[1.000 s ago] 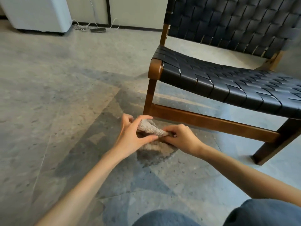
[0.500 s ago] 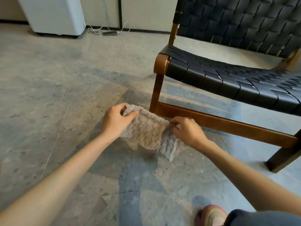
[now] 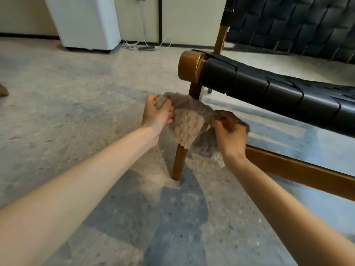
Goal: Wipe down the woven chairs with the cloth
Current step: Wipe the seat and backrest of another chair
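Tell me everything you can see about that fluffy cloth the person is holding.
The fluffy beige-grey cloth looks like thick, soft pile fabric, crumpled and partly folded. It is held off the speckled grey floor between two hands: the left hand grips one bunched corner, the right hand pinches the opposite edge, and a flap droops below. It hides part of the brown wooden chair leg behind it; whether they touch cannot be told.
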